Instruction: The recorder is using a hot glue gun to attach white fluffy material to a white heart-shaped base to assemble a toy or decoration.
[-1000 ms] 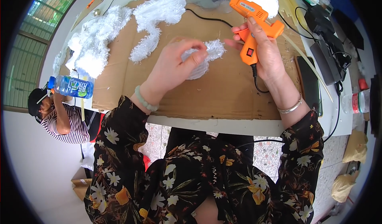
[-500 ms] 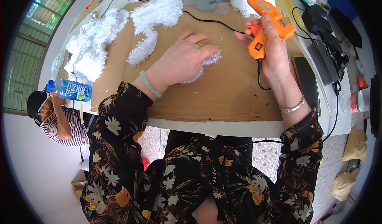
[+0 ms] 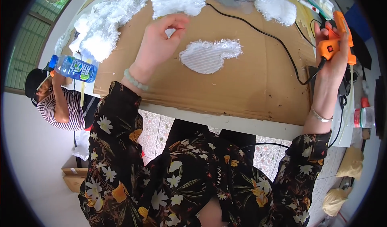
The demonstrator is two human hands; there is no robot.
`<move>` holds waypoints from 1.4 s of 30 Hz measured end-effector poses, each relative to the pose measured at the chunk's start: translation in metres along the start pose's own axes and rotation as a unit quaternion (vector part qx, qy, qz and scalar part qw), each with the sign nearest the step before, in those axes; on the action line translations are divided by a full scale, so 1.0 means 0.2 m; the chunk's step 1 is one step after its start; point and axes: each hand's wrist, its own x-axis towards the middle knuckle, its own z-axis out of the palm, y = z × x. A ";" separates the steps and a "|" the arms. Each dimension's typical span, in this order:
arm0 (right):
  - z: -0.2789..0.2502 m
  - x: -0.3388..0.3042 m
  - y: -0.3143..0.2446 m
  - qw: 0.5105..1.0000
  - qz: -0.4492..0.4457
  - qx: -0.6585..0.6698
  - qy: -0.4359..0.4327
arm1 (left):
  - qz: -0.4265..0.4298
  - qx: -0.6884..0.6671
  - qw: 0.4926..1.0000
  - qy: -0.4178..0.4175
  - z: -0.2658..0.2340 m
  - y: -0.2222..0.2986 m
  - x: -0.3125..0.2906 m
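My left hand (image 3: 159,37) is over the lower part of a white fluffy fabric piece (image 3: 179,2) at the back of the table. Its fingers are bent, with a gap between thumb and forefinger through which a bit of white shows; whether it touches the fabric is unclear. In my right hand (image 3: 338,61), off at the right edge of the table, is an orange hot glue gun (image 3: 328,48) with a red switch and black cord. A smaller white fabric cutout (image 3: 205,58), rounded with a fringed narrow end, lies ribbed side up on the cardboard between my hands.
Brown cardboard (image 3: 238,94) covers the tabletop. More white fluffy fabric (image 3: 98,31) is heaped at left, with another piece (image 3: 274,5) at back right. The gun's cord (image 3: 262,29) crosses the cardboard. At left, a person (image 3: 66,106) holds a blue-capped bottle (image 3: 74,68).
My left hand has let go of the small cutout and moved left and away toward the larger piece. My right hand has carried the glue gun out to the right. The view has shifted slightly.
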 end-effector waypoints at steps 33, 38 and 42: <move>0.34 -0.84 0.41 0.812 0.311 -0.346 -0.352 | 0.078 0.215 0.973 -0.030 -0.33 -0.25 -0.43; 0.44 -0.88 0.49 0.774 0.334 -0.391 -0.369 | 0.043 0.228 0.970 -0.072 -0.28 -0.31 -0.36; 0.51 -0.89 0.52 0.747 0.338 -0.418 -0.392 | -0.019 0.171 0.981 -0.090 -0.28 -0.34 -0.35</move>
